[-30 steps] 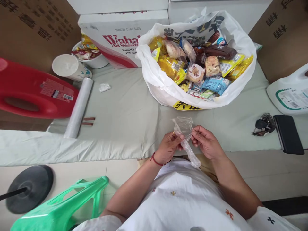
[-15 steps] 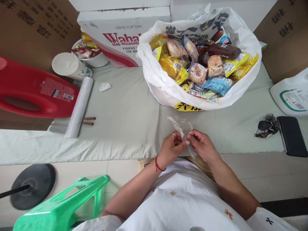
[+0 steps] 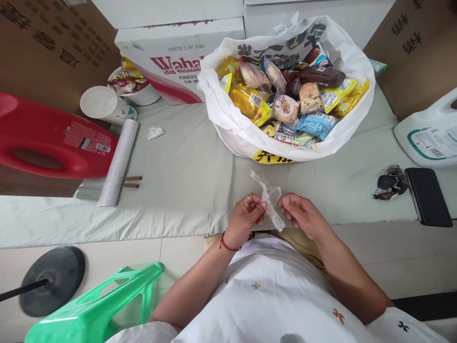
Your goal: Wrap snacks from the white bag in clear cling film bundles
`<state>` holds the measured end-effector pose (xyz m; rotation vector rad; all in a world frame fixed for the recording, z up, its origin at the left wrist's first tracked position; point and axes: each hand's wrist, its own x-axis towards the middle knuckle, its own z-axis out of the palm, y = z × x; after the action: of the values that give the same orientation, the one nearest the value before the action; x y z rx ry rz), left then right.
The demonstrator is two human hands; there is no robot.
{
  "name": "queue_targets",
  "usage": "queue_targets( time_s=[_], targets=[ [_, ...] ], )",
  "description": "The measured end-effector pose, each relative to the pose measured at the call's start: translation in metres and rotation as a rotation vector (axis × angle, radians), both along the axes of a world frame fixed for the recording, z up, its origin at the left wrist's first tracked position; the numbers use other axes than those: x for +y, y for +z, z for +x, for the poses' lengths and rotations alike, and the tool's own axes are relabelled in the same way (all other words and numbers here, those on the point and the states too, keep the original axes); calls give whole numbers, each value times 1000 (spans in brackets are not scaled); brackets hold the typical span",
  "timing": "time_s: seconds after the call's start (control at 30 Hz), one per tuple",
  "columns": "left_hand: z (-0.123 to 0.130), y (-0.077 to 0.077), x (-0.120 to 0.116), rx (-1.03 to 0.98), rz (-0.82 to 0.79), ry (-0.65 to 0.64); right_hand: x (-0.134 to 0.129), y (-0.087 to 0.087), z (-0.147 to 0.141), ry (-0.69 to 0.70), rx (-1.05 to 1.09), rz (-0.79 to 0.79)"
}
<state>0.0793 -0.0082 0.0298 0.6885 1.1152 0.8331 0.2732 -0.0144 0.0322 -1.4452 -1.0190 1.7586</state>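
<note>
My left hand (image 3: pixel 247 214) pinches a crumpled clear plastic bag (image 3: pixel 273 209) between thumb and fingers, above the table's front edge. The bag is thin and twisted; one end points up toward the table, the other hangs toward my lap. Just right of it is my right hand (image 3: pixel 302 214), its fingers loosely bent and slightly apart, with nothing visible in them. Beyond both hands stands a large white shopping bag (image 3: pixel 228 136), its mouth wide open. Inside it lie several wrapped snacks, among them a blue packet (image 3: pixel 317 125) and a round wrapped cake (image 3: pixel 286 108).
On the left are a plastic roll (image 3: pixel 118 164), a paper cup (image 3: pixel 107 105), a red jug (image 3: pixel 85 155) and a small crumpled white scrap (image 3: pixel 155 133). Keys (image 3: pixel 391 183), a black phone (image 3: pixel 428 197) and a white jug (image 3: pixel 428 136) lie right. A green stool (image 3: pixel 89 309) stands below.
My right hand has let go of the clear bag and moved slightly right. My left hand keeps hold of it and has shifted a little left. The view has shifted slightly.
</note>
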Motion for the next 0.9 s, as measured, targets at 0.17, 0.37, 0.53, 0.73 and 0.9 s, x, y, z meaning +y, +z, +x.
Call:
queue_targets(
  time_s=[0.17,0.37,0.53,0.73,0.9],
  targets=[
    [3,-2,-3,84,80,-10,-6,-5,-5,97,-87,186],
    [-1,-3,-1,80,46,24,-1,-6,9,37,-174,83],
    [-1,-8,-3,86,79,33,-6,-5,-2,76,-230,173],
    [-11,-11,0,30,52,8,-6,2,2,87,-132,77],
    [-4,-1,0,-156,-78,-23,-5,6,-7,28,-16,-1]
  ],
)
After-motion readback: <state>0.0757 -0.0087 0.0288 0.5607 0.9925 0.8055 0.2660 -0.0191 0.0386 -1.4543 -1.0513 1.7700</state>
